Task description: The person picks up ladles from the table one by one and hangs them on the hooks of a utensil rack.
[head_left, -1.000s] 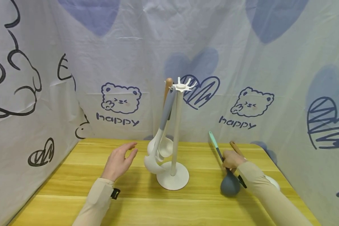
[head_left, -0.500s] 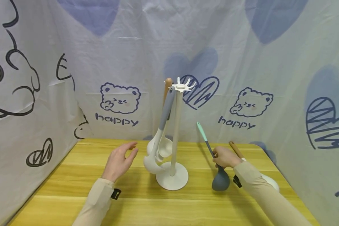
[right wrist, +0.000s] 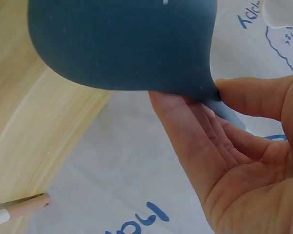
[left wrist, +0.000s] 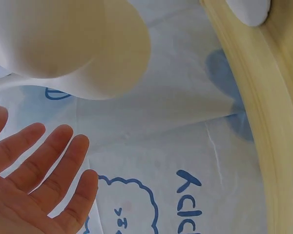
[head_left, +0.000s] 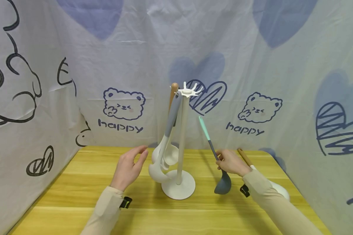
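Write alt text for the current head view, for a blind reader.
A right hand holds a mint-handled dark ladle over a wooden table, right of a white stand hung with utensils. The left hand, holding nothing, is left of the stand. A wooden-handled white utensil lies partly behind the right sleeve.

Soft, diffuse light is falling over the table [head_left: 153, 218]; both sleeves [head_left: 276, 205] are casting faint, soft-edged shadows there. Wrist views are reading dimmer, pale utensil [left wrist: 119, 53] shading to grey-beige underneath. Table edge is bowing in left wrist view. Dark ladle [right wrist: 122, 44] is showing little glare.
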`<state>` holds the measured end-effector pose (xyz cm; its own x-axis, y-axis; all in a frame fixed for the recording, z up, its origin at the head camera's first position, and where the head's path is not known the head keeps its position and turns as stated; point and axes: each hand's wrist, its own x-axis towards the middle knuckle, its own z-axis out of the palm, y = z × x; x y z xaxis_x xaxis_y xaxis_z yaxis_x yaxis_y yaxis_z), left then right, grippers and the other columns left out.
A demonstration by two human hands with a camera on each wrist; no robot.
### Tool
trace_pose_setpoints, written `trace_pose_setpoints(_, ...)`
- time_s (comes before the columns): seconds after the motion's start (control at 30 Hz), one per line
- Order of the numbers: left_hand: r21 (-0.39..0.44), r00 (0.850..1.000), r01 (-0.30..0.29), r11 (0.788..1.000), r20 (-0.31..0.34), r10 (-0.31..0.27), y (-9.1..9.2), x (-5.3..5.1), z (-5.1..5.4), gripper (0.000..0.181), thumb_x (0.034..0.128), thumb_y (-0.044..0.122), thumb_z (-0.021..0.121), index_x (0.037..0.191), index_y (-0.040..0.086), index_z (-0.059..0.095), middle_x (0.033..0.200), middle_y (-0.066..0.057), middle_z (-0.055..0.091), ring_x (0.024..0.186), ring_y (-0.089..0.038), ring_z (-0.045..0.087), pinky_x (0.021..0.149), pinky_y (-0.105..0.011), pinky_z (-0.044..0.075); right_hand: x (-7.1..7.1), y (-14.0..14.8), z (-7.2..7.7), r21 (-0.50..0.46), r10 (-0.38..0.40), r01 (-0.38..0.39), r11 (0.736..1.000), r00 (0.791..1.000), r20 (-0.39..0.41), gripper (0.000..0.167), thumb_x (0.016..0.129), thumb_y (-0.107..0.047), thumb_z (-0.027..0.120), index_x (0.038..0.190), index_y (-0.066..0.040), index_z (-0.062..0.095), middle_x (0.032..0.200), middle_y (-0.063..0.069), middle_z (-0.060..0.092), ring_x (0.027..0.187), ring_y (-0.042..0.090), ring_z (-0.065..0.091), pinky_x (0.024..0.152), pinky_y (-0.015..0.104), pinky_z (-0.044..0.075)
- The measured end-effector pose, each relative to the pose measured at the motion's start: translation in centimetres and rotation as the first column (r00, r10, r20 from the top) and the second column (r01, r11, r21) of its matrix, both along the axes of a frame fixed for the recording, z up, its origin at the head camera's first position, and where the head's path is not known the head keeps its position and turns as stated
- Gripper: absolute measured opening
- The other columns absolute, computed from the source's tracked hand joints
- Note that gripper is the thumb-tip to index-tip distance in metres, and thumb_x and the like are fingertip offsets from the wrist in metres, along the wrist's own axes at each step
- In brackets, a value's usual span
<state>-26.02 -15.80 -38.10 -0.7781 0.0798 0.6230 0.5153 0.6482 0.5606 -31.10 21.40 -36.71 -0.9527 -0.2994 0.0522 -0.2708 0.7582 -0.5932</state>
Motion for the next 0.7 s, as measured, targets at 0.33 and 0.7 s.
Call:
trace_pose_setpoints(0.33,0.048,0.992,0.074,0.996,-0.105,-0.069,1.0,0.4,1.0,0.031,0.1017,0.024,0.054,0.124,0.005,0.065,0.122,-0.013,0.069,0.113,-0.031,0.065,0.097,-0.048,0.052,0.6,-1.0,1.2,-0.086,-0.022,0.009,0.996,0.990,-0.142,0.034,0.096,-0.005,0.057,0.129,0.003,0.055,0.099,0.018,0.067,0.075,0.016,0.069,0.064,0.030,0.059)
trace_pose_setpoints(0.7,0.004,0.986,0.145,0.989,-0.088,-0.144,1.9,0.6,1.3,0.037,0.0995,0.025,0.058,0.133,0.009,0.059,0.128,-0.012,0.066,0.115,-0.029,0.063,0.094,-0.047,0.054,0.7,-2.1,2.2,-0.178,-0.070,0.029,0.984,0.971,-0.229,0.029,0.097,-0.007,0.056,0.126,-0.001,0.058,0.102,0.014,0.067,0.088,0.028,0.070,0.069,0.034,0.059)
